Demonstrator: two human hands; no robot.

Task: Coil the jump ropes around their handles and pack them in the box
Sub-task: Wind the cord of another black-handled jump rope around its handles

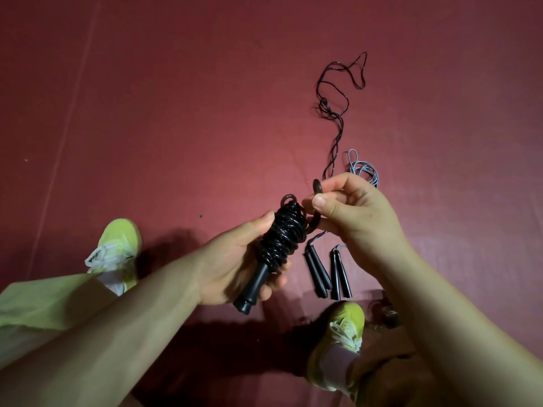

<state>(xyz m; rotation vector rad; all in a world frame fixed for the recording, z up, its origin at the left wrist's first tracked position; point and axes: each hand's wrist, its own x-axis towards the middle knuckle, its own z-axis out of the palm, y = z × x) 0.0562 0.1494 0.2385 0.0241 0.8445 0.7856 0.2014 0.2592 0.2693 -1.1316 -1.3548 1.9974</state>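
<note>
A single wide-angle view from the person's head looks steeply down and forward at the dark red matte floor [176, 113] — close enough that both forearms fill the lower frame, with yellow-green lace-up shoes [117, 248] at the bottom edge.

The floor [176, 113] was a dark red mat with a faint seam running diagonally down its left side. On it lay two pairs of black handles [327, 273] side by side, one trailing a thin black rope [338, 113] that snaked away across the mat, the other joined to a grey rope [363, 167] bunched in a loose heap. Two yellow-green shoes [117, 251] stood on the mat, and a small dark speck [201, 215] lay near the left one.
</note>
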